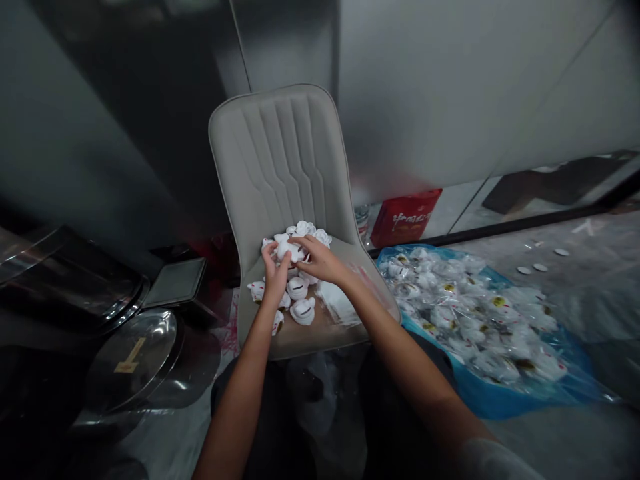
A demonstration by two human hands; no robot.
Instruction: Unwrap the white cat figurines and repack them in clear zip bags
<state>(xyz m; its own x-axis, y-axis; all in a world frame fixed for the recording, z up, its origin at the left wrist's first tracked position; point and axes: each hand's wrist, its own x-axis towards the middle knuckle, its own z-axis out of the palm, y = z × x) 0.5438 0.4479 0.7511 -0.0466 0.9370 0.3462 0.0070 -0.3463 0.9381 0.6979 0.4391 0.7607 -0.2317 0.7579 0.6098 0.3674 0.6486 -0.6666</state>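
Note:
Both hands hold a small white figurine [291, 247] with a dark slot, a cat-shaped coin bank by its look, over the seat of a grey padded chair [285, 157]. My left hand [276, 270] is closed on its left side, thumb against the front. From the right, my right hand [320, 261] grips it with bent fingers. More white coin banks [303, 311] lie loose on the seat, below and behind the hands. Right of them on the seat is a stack of clear plastic bags [340, 303], partly hidden by my right forearm.
On the floor to the right, a blue plastic sheet [493, 408] bears many bagged white figurines [450, 313]. A red bag [406, 219] leans against the wall panel. At left are a shiny round-lidded bin [137, 357] and a dark box-like object [176, 281].

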